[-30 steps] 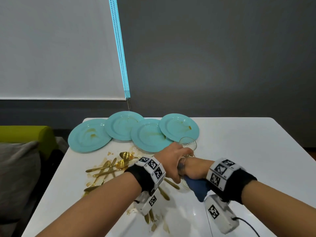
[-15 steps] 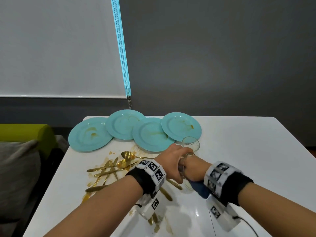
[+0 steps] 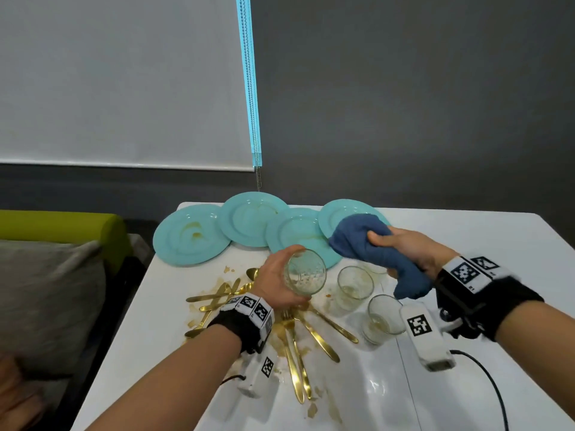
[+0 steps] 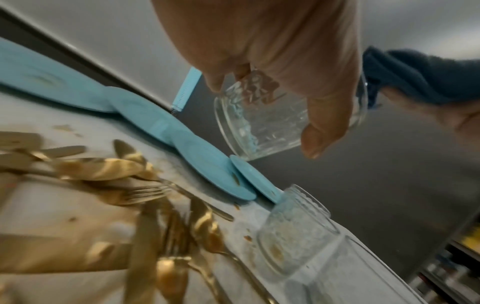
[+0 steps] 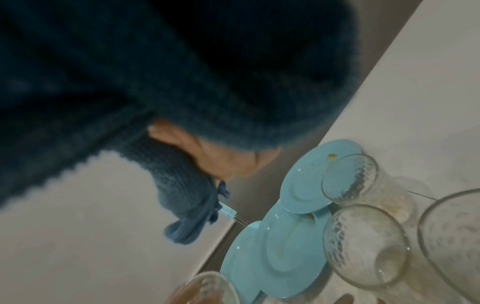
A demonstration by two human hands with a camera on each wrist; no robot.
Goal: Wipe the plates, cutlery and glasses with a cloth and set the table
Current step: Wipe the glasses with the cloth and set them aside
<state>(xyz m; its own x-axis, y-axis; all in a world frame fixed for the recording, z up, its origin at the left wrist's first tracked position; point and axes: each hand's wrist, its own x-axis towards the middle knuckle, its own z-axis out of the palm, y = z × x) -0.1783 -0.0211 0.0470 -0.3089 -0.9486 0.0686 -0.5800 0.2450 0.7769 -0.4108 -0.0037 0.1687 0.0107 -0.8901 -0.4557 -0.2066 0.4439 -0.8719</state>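
My left hand (image 3: 275, 279) grips a clear patterned glass (image 3: 306, 276), tilted with its mouth toward me above the gold cutlery (image 3: 298, 346). In the left wrist view the fingers (image 4: 285, 51) curl round the glass (image 4: 259, 123). My right hand (image 3: 401, 247) holds a bunched blue cloth (image 3: 373, 250) to the right of that glass, apart from it. The cloth (image 5: 182, 72) fills most of the right wrist view. Several stained turquoise plates (image 3: 189, 237) overlap along the table's far edge. Three more glasses (image 3: 354, 286) with brown residue stand below the cloth.
Brown spills and crumbs lie round the cutlery on the white table (image 3: 497, 244). A green sofa (image 3: 62, 228) with a grey cushion (image 3: 46, 290) runs along the table's left edge. A black cable (image 3: 485, 377) trails from my right wrist. The table's right half is bare.
My hands were together low over the table, the cloth pushed into the glass. Now they are apart: the cloth is out and raised to the right, the glass lifted and tilted.
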